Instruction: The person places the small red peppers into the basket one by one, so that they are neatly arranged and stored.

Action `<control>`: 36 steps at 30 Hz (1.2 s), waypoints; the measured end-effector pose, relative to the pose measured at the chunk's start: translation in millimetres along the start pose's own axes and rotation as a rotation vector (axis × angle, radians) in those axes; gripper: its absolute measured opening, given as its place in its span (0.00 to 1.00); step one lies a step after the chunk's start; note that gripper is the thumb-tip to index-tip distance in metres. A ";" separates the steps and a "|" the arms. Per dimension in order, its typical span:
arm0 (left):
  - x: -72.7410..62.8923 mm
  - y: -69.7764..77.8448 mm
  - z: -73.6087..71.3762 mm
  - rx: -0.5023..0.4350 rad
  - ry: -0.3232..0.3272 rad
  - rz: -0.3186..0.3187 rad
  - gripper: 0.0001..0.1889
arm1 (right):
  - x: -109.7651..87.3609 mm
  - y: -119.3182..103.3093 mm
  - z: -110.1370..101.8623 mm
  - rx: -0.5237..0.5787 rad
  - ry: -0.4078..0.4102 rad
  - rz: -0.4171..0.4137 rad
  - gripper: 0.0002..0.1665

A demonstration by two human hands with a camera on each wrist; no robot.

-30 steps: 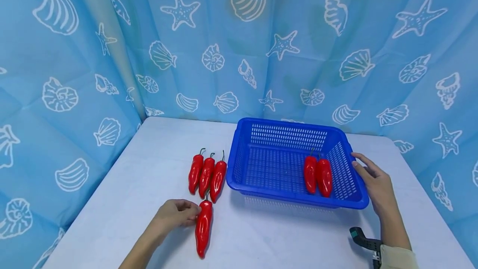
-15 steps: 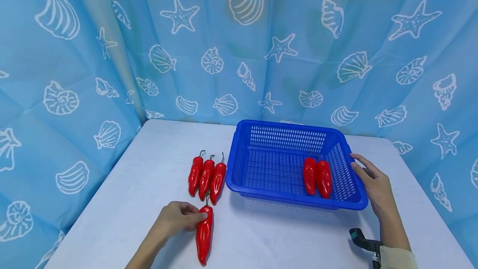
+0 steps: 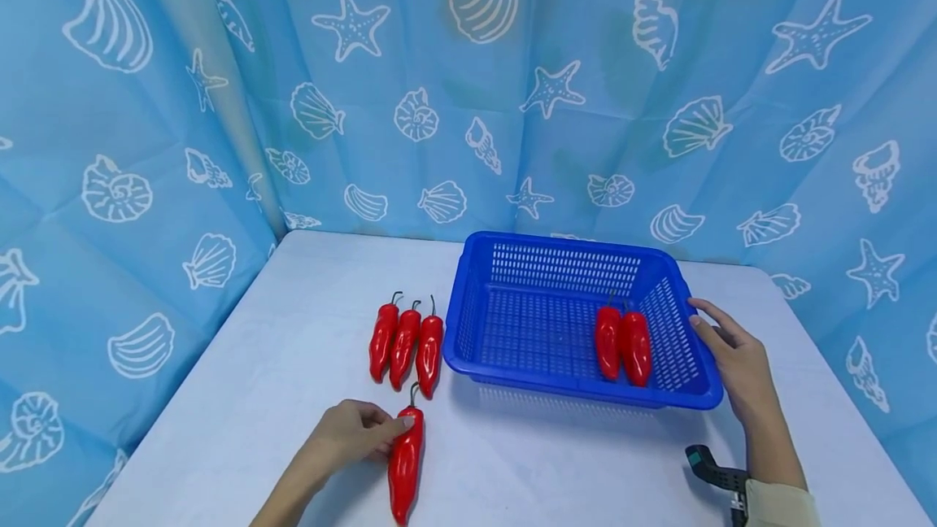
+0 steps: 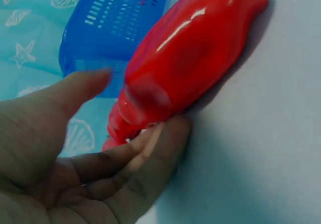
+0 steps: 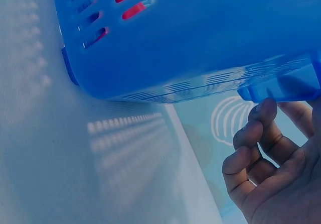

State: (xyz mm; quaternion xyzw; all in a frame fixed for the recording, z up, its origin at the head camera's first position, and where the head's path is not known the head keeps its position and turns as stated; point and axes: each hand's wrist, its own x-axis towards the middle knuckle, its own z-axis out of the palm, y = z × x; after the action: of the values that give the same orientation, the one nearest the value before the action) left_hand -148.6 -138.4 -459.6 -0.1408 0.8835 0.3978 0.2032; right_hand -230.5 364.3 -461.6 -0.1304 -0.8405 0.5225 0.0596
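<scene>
My left hand (image 3: 351, 439) holds a red chili pepper (image 3: 406, 466) near its stem end, thumb on top and fingers at its left side. In the left wrist view, the glossy pepper (image 4: 195, 48) lies between the thumb and the fingers (image 4: 170, 133). Just beyond it, several red peppers lie close together on the table, the rightmost pepper (image 3: 429, 354) nearest the basket. My right hand (image 3: 735, 356) holds the right rim of a blue plastic basket (image 3: 578, 387); in the right wrist view its curled fingers (image 5: 251, 133) are below the rim.
Inside the basket, at its right end, lie two red peppers, the left pepper (image 3: 607, 344) beside the right pepper (image 3: 635, 348). A white table (image 3: 542, 470) bears everything. Behind it hangs a blue shell-patterned curtain (image 3: 468, 88). A black strap device (image 3: 713, 470) sits at the right wrist.
The left thumb has come over the pepper, which has shifted slightly right and toward me. The rightmost pepper of the group has turned a little. The right hand and basket stay put.
</scene>
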 end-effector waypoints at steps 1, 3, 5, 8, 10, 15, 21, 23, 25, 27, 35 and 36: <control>-1.0 1.4 0.7 0.032 -0.005 0.002 0.23 | -0.1 0.0 -0.3 -0.001 0.002 0.000 0.39; -2.9 3.8 2.1 0.075 -0.020 0.009 0.22 | -0.4 0.1 -0.8 -0.001 0.004 0.001 0.39; -4.2 5.0 3.5 0.080 -0.032 0.010 0.21 | -0.7 0.1 -1.0 0.000 0.004 -0.002 0.39; -5.0 4.4 5.3 0.067 -0.033 0.007 0.21 | -1.0 -0.5 -1.4 -0.001 0.002 -0.007 0.39; -5.3 3.3 6.0 0.049 -0.030 0.005 0.21 | -0.9 -1.3 -1.8 -0.001 0.002 -0.011 0.39; -4.9 0.6 5.4 -0.008 -0.036 0.011 0.20 | -0.3 -2.8 -2.4 0.000 0.004 -0.009 0.38; -1.2 -4.7 2.4 -0.146 -0.103 0.068 0.22 | 0.9 -0.2 -1.5 0.011 0.005 0.003 0.38; 1.0 -7.0 1.2 -0.231 -0.145 0.084 0.24 | 0.9 1.0 -1.5 0.014 0.004 0.005 0.38; 2.9 -8.5 -0.4 -0.336 -0.193 0.097 0.27 | 0.7 1.8 -1.6 0.016 0.003 0.006 0.38; 4.3 -8.4 -1.9 -0.420 -0.219 0.097 0.30 | 0.5 2.0 -1.6 0.020 0.004 0.007 0.39; 3.3 1.1 -10.1 -0.513 -0.155 0.088 0.38 | 0.5 0.6 0.1 0.028 0.005 0.012 0.39; 3.1 2.5 -11.3 -0.519 -0.147 0.093 0.38 | 0.5 0.5 0.2 0.028 0.006 0.013 0.39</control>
State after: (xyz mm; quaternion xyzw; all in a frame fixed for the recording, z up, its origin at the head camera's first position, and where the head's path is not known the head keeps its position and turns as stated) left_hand -155.2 -145.7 -452.6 -0.1181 0.7404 0.6290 0.2053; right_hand -230.9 364.5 -462.2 -0.1363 -0.8322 0.5341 0.0605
